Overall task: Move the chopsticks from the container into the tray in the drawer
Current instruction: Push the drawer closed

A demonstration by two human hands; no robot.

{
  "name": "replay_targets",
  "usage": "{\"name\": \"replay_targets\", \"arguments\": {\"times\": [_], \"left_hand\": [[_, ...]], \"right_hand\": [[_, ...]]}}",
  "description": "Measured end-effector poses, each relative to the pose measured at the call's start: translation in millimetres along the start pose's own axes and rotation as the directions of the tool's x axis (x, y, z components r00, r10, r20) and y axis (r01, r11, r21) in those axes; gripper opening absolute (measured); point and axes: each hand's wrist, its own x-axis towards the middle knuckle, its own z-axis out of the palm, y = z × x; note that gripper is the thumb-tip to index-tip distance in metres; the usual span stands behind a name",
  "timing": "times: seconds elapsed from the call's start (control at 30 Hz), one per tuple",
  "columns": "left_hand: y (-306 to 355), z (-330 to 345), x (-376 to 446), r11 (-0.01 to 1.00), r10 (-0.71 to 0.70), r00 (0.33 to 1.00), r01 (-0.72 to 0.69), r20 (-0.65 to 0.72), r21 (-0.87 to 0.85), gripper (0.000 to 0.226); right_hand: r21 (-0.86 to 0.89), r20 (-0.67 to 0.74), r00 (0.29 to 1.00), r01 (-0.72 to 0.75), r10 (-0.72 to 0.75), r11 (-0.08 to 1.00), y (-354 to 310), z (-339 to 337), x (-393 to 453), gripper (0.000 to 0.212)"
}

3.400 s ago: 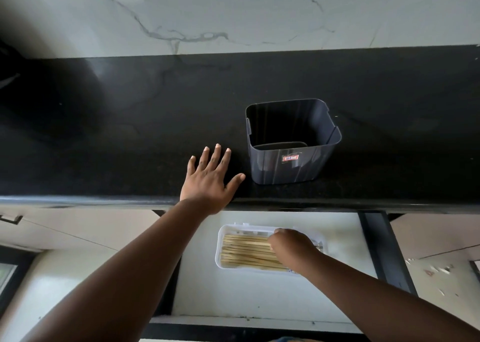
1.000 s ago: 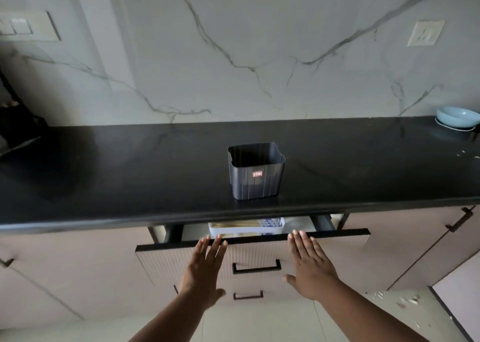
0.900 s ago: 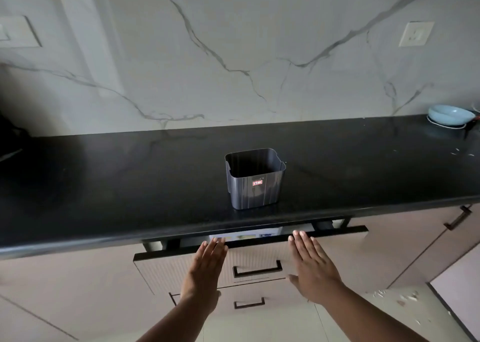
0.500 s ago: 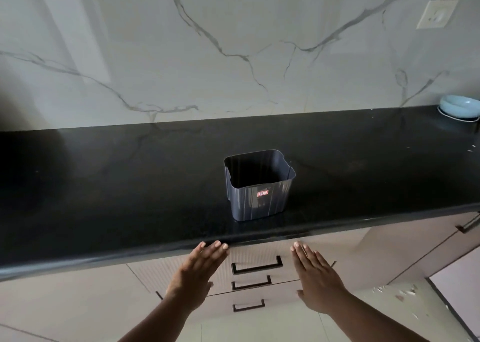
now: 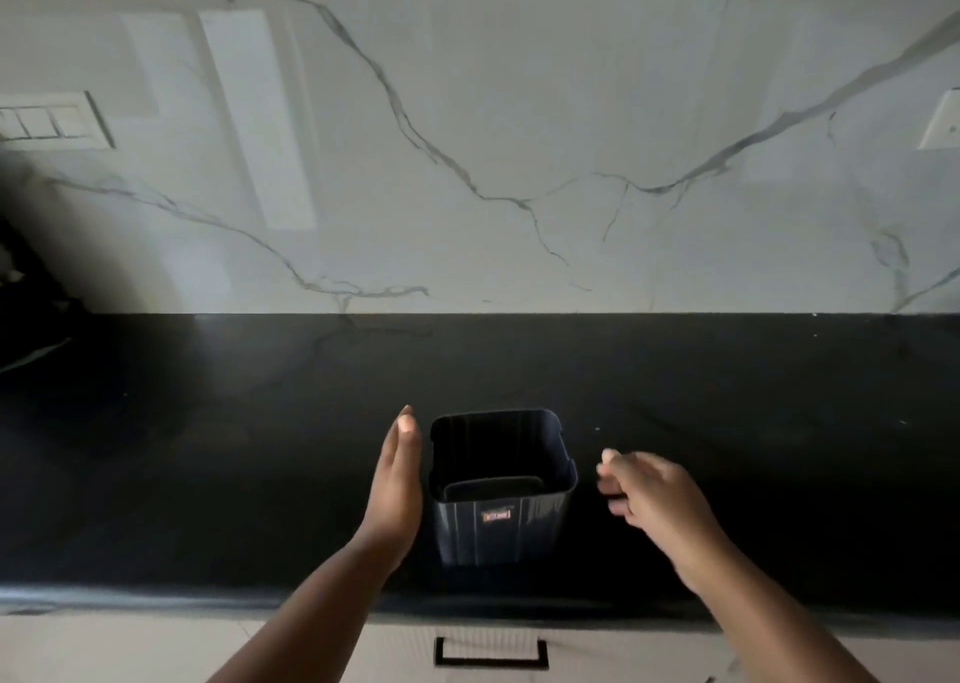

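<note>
The dark grey container (image 5: 501, 521) stands upright on the black countertop (image 5: 208, 448) near its front edge, and nothing shows inside it. My left hand (image 5: 395, 490) is flat and held edge-on right beside the container's left wall; contact cannot be told. My right hand (image 5: 654, 495) hovers a short gap to the right of the container, fingers loosely curled and blurred, holding nothing. The drawer (image 5: 491, 651) below the counter is closed, so the tray and chopsticks are hidden.
A white marble backsplash (image 5: 519, 163) rises behind the counter, with a switch plate (image 5: 52, 121) at the left and a socket (image 5: 943, 121) at the right. A dark object (image 5: 21, 287) sits at the far left of the counter.
The drawer went from partly open to fully closed under both hands. Both hands then rose from the drawer front to either side of the container on the counter.
</note>
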Motion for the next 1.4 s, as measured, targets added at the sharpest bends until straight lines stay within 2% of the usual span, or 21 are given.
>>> {"name": "replay_targets", "arguments": {"times": [0.03, 0.1, 0.13, 0.2, 0.3, 0.43, 0.57, 0.87, 0.97, 1.03, 1.1, 1.17, 1.23, 1.33, 1.4], "left_hand": [[5, 8, 2, 0.998, -0.058, 0.997, 0.059, 0.041, -0.03, 0.084], [6, 21, 5, 0.985, -0.158, 0.981, 0.164, 0.109, -0.048, 0.087], [5, 26, 6, 0.977, -0.195, 0.974, 0.203, 0.115, -0.059, 0.086], [3, 30, 11, 0.962, -0.239, 0.967, 0.248, 0.087, -0.113, 0.089], [12, 29, 29, 0.954, -0.253, 0.964, 0.262, 0.076, -0.148, 0.082], [34, 33, 71, 0.973, -0.197, 0.977, 0.205, 0.084, -0.108, 0.084], [43, 44, 118, 0.985, -0.161, 0.983, 0.165, 0.083, -0.042, 0.078], [20, 43, 183, 0.982, -0.185, 0.961, 0.173, 0.206, 0.071, 0.083], [7, 40, 192, 0.983, -0.172, 0.965, 0.155, 0.199, 0.098, 0.078], [1, 39, 193, 0.984, -0.158, 0.969, 0.14, 0.188, 0.107, 0.074], [0, 37, 195, 0.983, -0.16, 0.964, 0.136, 0.214, 0.124, 0.082], [6, 33, 200, 0.974, -0.122, 0.966, 0.071, 0.229, 0.217, 0.089], [24, 26, 208, 0.934, -0.026, 0.973, -0.058, 0.228, 0.354, 0.09], [67, 18, 221, 0.806, 0.147, 0.958, -0.261, 0.247, 0.531, 0.089], [101, 19, 231, 0.674, 0.254, 0.926, -0.377, 0.279, 0.636, 0.092]], "right_hand": [[0.075, -0.011, 0.999, 0.038, -0.037, 0.996, -1, 8, 7, 0.023], [0.217, 0.083, 0.995, 0.043, -0.062, 0.975, -2, 29, 15, 0.024], [0.276, 0.143, 0.988, 0.02, -0.062, 0.961, -3, 39, 17, 0.032], [0.324, 0.211, 0.976, -0.019, -0.053, 0.946, -7, 57, 21, 0.054], [0.358, 0.214, 0.976, -0.041, -0.039, 0.933, -19, 66, 36, 0.059], [0.271, 0.158, 0.982, 0.058, -0.104, 0.961, -47, 69, 70, 0.056], [0.191, 0.093, 0.99, 0.089, -0.108, 0.978, -65, 75, 107, 0.051], [0.147, -0.079, 0.997, 0.009, 0.003, 0.989, -67, 104, 152, 0.046], [0.106, -0.126, 0.992, 0.013, 0.0, 0.994, -60, 113, 155, 0.045], [0.099, -0.146, 0.989, 0.015, -0.001, 0.995, -59, 116, 155, 0.047], [0.077, -0.129, 0.992, 0.013, -0.003, 0.997, -61, 115, 155, 0.056], [0.021, -0.136, 0.991, 0.016, -0.013, 1.0, -72, 109, 156, 0.067], [-0.049, -0.18, 0.98, 0.072, -0.08, 0.996, -90, 99, 159, 0.071], [-0.185, -0.228, 0.95, 0.172, -0.213, 0.967, -129, 84, 165, 0.075], [-0.285, -0.247, 0.925, 0.215, -0.288, 0.934, -165, 77, 170, 0.078]]}}
